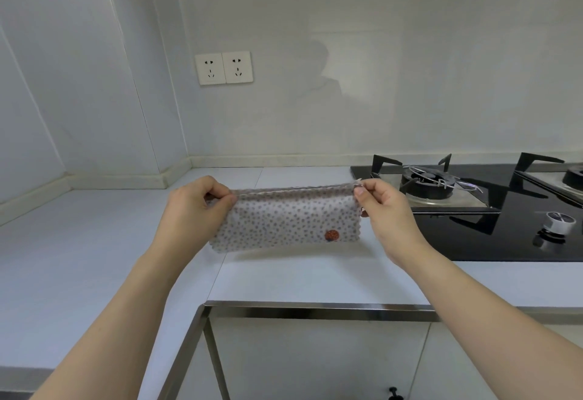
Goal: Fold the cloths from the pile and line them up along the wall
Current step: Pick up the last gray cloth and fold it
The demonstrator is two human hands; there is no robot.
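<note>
A white cloth with small grey dots and one orange-red spot hangs folded in half above the white countertop. My left hand pinches its top left corner. My right hand pinches its top right corner. The top edge is pulled taut between both hands, and the folded bottom edge hangs just over the counter. No pile of cloths and no other folded cloth is in view.
A black gas hob with pan supports and a knob lies right of the cloth. Two wall sockets sit above the counter on the back wall. A steel-edged counter rim runs below, above white cabinet doors.
</note>
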